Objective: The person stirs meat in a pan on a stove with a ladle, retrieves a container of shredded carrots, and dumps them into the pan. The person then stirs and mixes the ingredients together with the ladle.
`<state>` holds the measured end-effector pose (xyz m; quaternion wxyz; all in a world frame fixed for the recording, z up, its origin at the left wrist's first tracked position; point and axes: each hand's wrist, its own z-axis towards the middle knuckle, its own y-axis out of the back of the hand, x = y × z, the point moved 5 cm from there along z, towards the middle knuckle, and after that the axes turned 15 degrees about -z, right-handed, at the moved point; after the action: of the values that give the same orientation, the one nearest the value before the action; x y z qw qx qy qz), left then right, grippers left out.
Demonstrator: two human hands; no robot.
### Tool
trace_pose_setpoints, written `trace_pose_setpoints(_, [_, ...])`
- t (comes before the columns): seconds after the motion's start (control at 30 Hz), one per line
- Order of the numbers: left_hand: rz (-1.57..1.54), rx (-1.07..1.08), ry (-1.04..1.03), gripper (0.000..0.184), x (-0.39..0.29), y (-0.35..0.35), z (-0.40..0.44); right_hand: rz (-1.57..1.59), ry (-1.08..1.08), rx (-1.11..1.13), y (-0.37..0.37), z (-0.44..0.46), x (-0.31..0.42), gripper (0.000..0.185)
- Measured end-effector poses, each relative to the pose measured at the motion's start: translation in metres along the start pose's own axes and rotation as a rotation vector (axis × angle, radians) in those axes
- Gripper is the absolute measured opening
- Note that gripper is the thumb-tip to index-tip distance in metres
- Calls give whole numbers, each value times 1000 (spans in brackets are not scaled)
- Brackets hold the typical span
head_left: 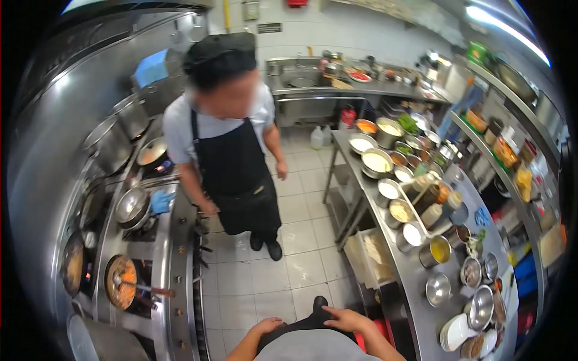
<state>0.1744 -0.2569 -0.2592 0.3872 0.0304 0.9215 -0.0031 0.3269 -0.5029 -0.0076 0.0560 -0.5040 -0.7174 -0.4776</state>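
At the bottom of the view, both my hands hang by my hips, close to my dark trousers [292, 330]. My left hand [269, 325] has its fingers stretched out near the trousers and holds nothing that I can see. My right hand [346, 319] is held with fingers apart, pointing inward, and nothing is in it. On the stove to the left, a pan [110, 287] of orange food has a ladle [147, 289] resting in it. To the right, a steel prep table [415, 301] stands beside my right arm.
A co-worker in a black apron [232, 174] stands ahead in the tiled aisle [256, 301]. Stockpots [108, 144] and a wok [73, 265] line the stove. Bowls [438, 289], sauce bottles [431, 215] and plates [453, 332] crowd the table. A shelf [500, 153] juts out above it.
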Motion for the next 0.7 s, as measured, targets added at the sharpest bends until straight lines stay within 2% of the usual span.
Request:
trace_pose_setpoints(0.03, [-18, -25, -3, 42, -1, 6, -11, 55, 50, 18, -2, 7, 16, 64])
trace_pose_setpoints(0.1, [-58, -143, 171, 43, 22, 28, -31, -5, 104, 35, -7, 23, 28, 64])
trace_pose_setpoints(0.13, [-70, -159, 171, 43, 34, 34, -40, -51, 141, 41, -8, 29, 33, 63])
trace_pose_setpoints(0.2, [-188, -363, 77, 42, 90, 50, -47, -65, 162, 50, -6, 37, 34, 61])
trace_pose_setpoints(0.3, [-364, -526, 127, 36, 131, 54, -97, -133, 128, 96, -10, 58, 25, 62])
trace_pose_setpoints(0.37, [-542, -588, 208, 30, 166, 45, -126, -138, 181, 69, -30, 76, 7, 62])
trace_pose_setpoints(0.43, [-538, -563, 322, 25, 209, 37, -143, -141, 233, 42, -35, 88, 2, 61])
trace_pose_setpoints(0.47, [-550, -573, 323, 25, 219, 36, -152, -138, 200, 143, -38, 90, 7, 61])
trace_pose_setpoints(0.5, [-535, -517, 394, 22, 227, 29, -164, -136, 166, 245, -42, 91, 10, 61])
trace_pose_setpoints(0.57, [-539, -472, 456, 21, 226, 8, -173, -173, 243, 274, -52, 104, 5, 61])
trace_pose_setpoints(0.63, [-672, -667, 415, 24, 209, -7, -181, -141, 345, 298, -58, 122, -1, 58])
trace_pose_setpoints(0.67, [-686, -678, 416, 24, 201, -18, -184, -149, 357, 308, -57, 132, -4, 58])
trace_pose_setpoints(0.7, [-510, -659, 233, 23, 182, -24, -182, -207, 386, 283, -53, 141, -6, 59])
